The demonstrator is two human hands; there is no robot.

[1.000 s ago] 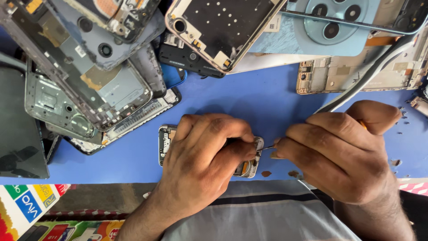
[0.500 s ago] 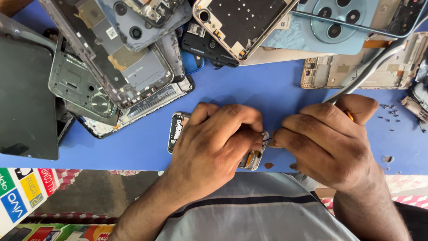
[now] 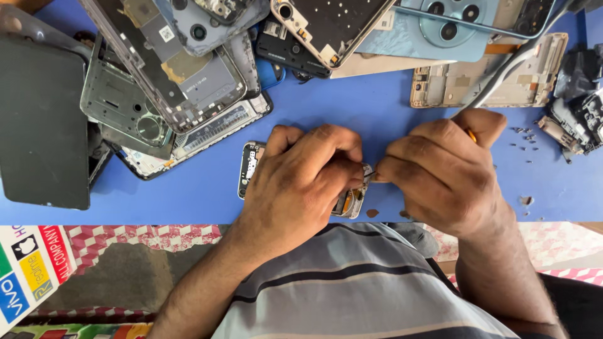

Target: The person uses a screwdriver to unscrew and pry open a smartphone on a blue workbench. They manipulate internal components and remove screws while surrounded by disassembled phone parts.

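Both hands are sitting a little higher and further right in the frame than a moment ago, and the pile of phone shells has slid toward the upper left; the left hand (image 3: pixel 301 182) is pressing down over a small phone frame (image 3: pixel 250 168) lying on the blue mat (image 3: pixel 188 188) at mid frame, fingers curled and clamped on it; the right hand (image 3: pixel 443 176) is pinching a thin tool (image 3: pixel 370 174), its orange handle end showing behind the thumb, its tip meeting the frame's right end under the left fingertips; loose screws (image 3: pixel 524 139) are lying scattered to the right, near a heap of small parts (image 3: pixel 575 119); to my eye the tip could be slipping off and gouging the board or jabbing a finger, since the fingers are crowding it; a sleeve or wrist sweeping right could be scattering those screws off the mat.
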